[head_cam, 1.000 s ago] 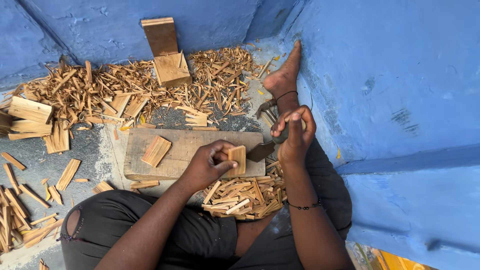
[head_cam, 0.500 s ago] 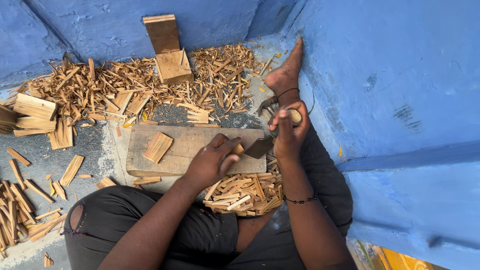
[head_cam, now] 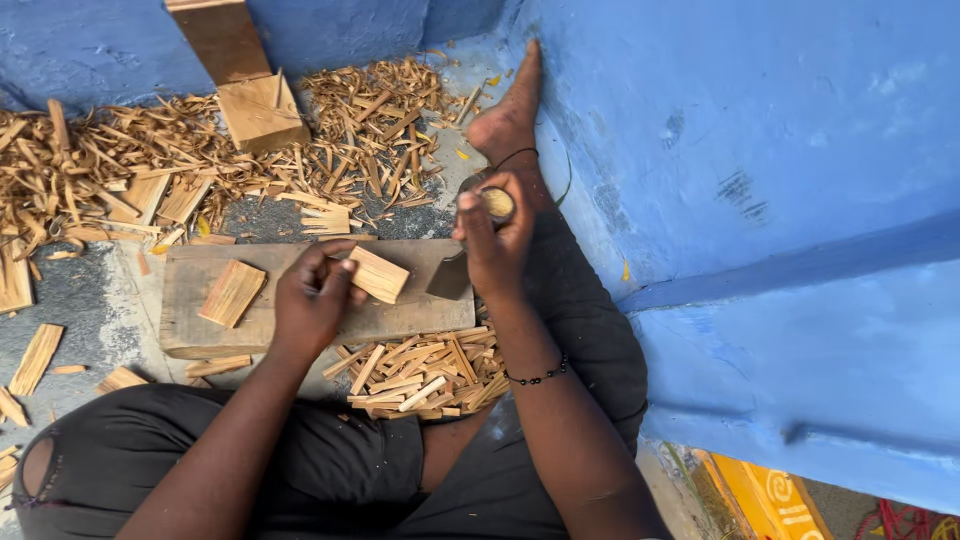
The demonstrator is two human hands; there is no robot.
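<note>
My left hand holds a small flat piece of wood on edge over a worn wooden chopping board. My right hand grips the wooden handle of a dark-bladed chopping knife, whose blade hangs just right of the piece. A second flat wood piece lies on the board to the left. A heap of thin split sticks lies between the board and my lap.
Wood shavings and splinters cover the floor beyond the board. Two wood blocks stand at the back wall. My bare foot stretches along the blue wall on the right. Loose wood slats lie left.
The knife has dropped from its raised position to beside the wood piece. My left hand has turned the piece and shifted it slightly on the board.
</note>
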